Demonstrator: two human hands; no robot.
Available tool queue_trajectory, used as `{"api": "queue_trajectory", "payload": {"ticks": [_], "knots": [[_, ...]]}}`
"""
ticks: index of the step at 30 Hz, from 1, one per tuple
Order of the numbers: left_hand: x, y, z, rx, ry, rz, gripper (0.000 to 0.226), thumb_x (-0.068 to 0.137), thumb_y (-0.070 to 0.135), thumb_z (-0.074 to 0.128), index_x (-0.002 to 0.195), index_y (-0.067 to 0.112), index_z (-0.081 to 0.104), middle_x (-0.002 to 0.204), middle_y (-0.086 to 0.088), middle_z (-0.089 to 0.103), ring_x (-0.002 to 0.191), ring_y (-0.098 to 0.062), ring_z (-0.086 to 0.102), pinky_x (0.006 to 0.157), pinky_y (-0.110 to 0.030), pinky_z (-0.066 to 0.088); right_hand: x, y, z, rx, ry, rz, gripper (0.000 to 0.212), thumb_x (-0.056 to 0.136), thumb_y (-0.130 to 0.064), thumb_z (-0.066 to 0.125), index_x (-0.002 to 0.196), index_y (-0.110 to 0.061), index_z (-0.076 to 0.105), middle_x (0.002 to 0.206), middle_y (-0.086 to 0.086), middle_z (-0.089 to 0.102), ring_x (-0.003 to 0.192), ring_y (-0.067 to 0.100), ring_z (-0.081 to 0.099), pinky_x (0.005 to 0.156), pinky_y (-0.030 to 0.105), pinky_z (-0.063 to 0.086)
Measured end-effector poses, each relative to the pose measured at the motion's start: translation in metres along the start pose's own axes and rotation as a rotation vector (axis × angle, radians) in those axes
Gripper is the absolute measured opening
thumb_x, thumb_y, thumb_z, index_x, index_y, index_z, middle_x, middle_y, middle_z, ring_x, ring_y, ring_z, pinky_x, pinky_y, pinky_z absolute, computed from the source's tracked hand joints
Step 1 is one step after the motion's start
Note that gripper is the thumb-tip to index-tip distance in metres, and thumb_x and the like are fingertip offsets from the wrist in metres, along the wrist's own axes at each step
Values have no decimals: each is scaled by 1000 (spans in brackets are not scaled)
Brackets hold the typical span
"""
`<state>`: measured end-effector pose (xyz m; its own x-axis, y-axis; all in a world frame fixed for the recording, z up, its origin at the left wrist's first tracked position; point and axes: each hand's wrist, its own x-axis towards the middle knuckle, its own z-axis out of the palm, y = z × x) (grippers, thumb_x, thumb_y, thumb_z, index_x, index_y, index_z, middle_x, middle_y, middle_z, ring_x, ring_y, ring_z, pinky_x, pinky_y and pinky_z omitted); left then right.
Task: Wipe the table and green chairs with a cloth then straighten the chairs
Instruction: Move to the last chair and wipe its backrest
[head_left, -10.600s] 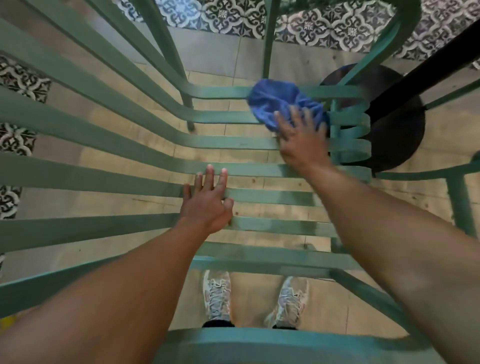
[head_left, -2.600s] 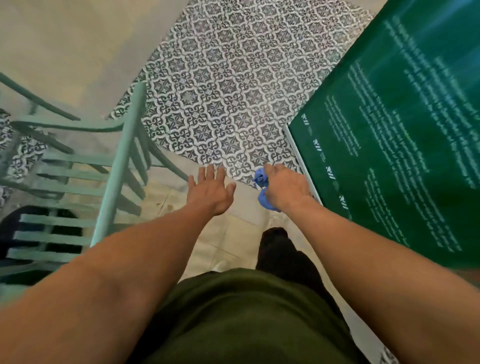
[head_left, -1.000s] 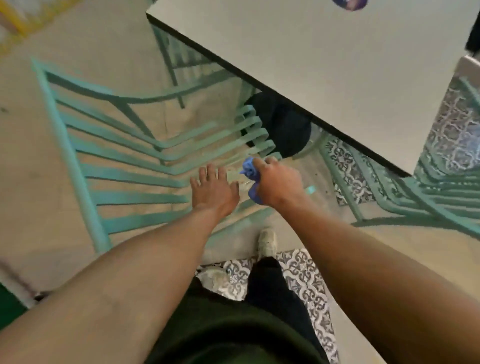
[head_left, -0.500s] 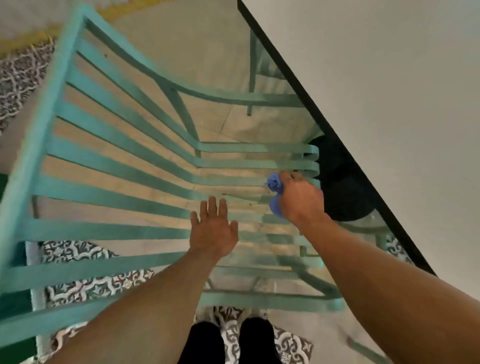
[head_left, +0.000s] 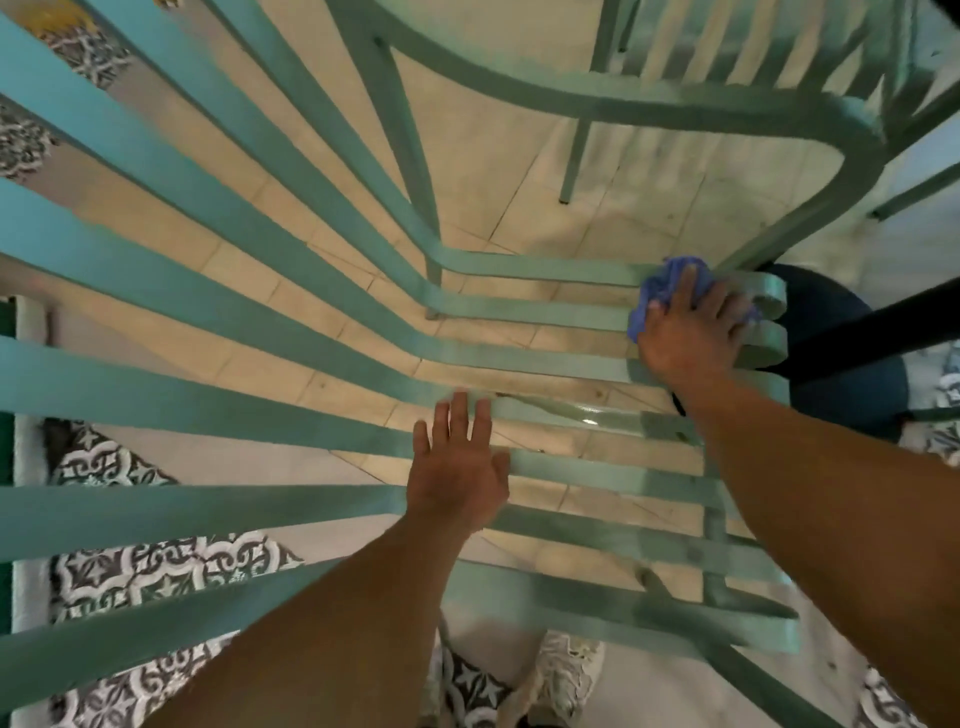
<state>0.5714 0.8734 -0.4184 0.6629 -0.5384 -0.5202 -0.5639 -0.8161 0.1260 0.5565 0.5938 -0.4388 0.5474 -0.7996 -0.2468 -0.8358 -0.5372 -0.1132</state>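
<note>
A green slatted chair (head_left: 218, 291) fills the view from above, its seat slats running toward the right. My right hand (head_left: 691, 338) presses a blue cloth (head_left: 657, 291) flat onto the front ends of the seat slats. My left hand (head_left: 460, 467) rests open on a middle seat slat, fingers spread. The table top is out of view; only its dark leg (head_left: 872, 327) and round base (head_left: 841, 358) show at the right.
A second green chair (head_left: 753, 47) stands at the top right. The floor under the slats is beige tile, with patterned tiles (head_left: 156, 566) at the lower left. My shoe (head_left: 561, 675) shows at the bottom edge.
I have leaned in over the chair. My right hand moved from a bunched grip in the air to pressing the cloth on the seat's front edge. My left hand settled on a slat.
</note>
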Motion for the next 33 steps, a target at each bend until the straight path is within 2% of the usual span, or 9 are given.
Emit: {"api": "queue_trajectory", "payload": {"ticks": [8,12,15,18,23,25,28,30,33], "knots": [[1,-23,10,40,8,43,64,102,44,22,156,22,-3,164,-5,-9,150,-31,-3,120,-47,2,-57,-185,46,-118,-205,-595,57,98,-42,32,151,-25,17,158,8,9,143,41,4,111,62,8],[3,-24,10,16,14,43,64,101,46,22,156,24,-1,164,-5,-8,151,-31,-3,120,-46,2,-40,-139,36,-202,-127,-702,60,94,-31,45,149,-29,21,157,4,16,143,36,12,109,58,16],[3,-24,12,30,6,60,65,101,49,21,156,24,-2,164,-6,-9,150,-32,-5,121,-48,2,-21,-35,17,-197,-39,-545,71,82,-19,60,145,-28,29,153,7,24,140,39,20,109,55,25],[3,-25,12,10,-3,66,65,101,49,21,157,23,-1,164,-7,-8,150,-33,-5,121,-49,2,-23,68,-10,-50,115,-222,40,91,-25,45,131,-22,43,134,11,42,121,38,41,93,51,43],[4,-25,13,15,2,71,65,102,47,22,156,21,-3,164,-8,-9,150,-34,-5,120,-49,0,-27,73,-26,104,155,149,19,95,-22,45,106,-12,56,115,17,56,105,38,56,81,42,44],[4,-25,14,10,4,62,65,101,48,22,156,22,-2,164,-8,-9,150,-34,-5,120,-48,-1,-47,23,-3,-7,107,16,34,90,-20,42,122,-16,51,131,15,49,120,39,45,94,47,42],[5,-24,12,26,-16,37,65,101,46,25,157,22,-1,164,-7,-7,150,-34,-5,120,-49,-1,-107,-87,36,-33,-115,-407,56,89,-25,49,142,-31,35,154,2,26,144,34,13,114,56,14],[4,-23,11,94,-71,35,66,101,46,26,157,22,0,164,-6,-3,150,-32,-7,121,-48,-1,-136,-142,49,-24,-247,-595,57,92,-32,51,145,-38,33,160,-5,14,148,30,-1,115,58,-1],[5,-23,10,84,-72,23,67,101,46,26,157,22,1,164,-5,-3,150,-31,-6,121,-46,-1,-127,-139,52,-70,-216,-667,51,95,-34,47,144,-41,33,159,-10,16,148,27,1,114,54,-1]]}}
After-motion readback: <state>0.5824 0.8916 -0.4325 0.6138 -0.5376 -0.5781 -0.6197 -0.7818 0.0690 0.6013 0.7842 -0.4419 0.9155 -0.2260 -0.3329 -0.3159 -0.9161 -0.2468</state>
